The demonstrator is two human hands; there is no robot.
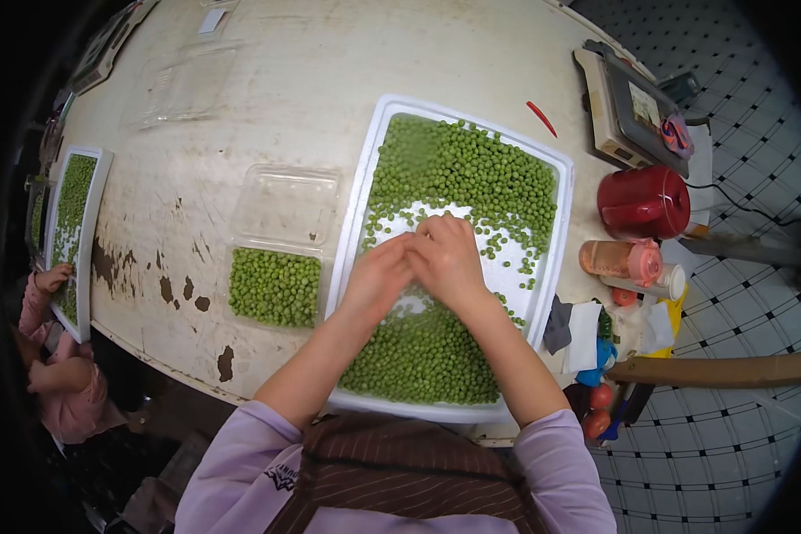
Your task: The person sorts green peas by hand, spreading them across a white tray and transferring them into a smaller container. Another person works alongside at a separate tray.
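Note:
A white foam tray point(565, 220) lies before me, with shelled green peas point(487, 170) heaped at its far end and another heap point(427, 360) at its near end. Over the thinly covered middle of the tray, my left hand point(380, 270) and my right hand point(444, 257) meet at the fingertips. The fingers are bent together, and whatever may be between them is hidden. Left of the tray stands a clear plastic clamshell box point(290, 207), its lid folded back away from me and its near half filled with peas point(275, 287).
A red chili point(541, 119) lies beyond the tray. To the right are a scale point(631, 107), a red kettle point(643, 202), a pink-lidded bottle point(617, 260), cloths and tomatoes point(597, 424). At far left, another person's hand point(55, 277) touches a second pea tray point(100, 200). Clear plastic boxes point(190, 83) lie at upper left.

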